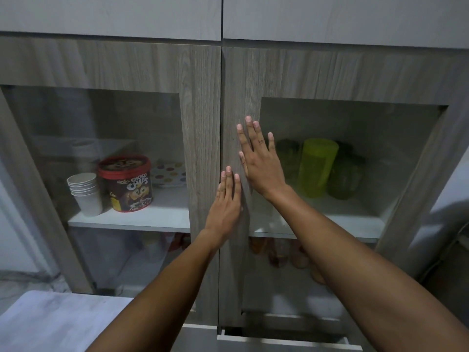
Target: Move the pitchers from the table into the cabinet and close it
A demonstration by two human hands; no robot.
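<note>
Behind the glass of the right cabinet door (238, 80) stand green pitchers on a white shelf: a bright lime one (316, 166) in the middle, a darker one (344, 179) to its right and another dim one (288, 153) to its left. My right hand (258, 158) lies flat with straight fingers on the wooden frame of the right door. My left hand (227, 199) presses flat, fingers straight, at the seam where the two doors meet. Both doors look closed against the cabinet.
Through the left door's glass (101, 148) I see a stack of white paper cups (85, 193), a red Choco Chips tub (127, 184) and a dotted box (168, 171). A lower shelf holds blurred jars. A pale table corner (50, 323) is at bottom left.
</note>
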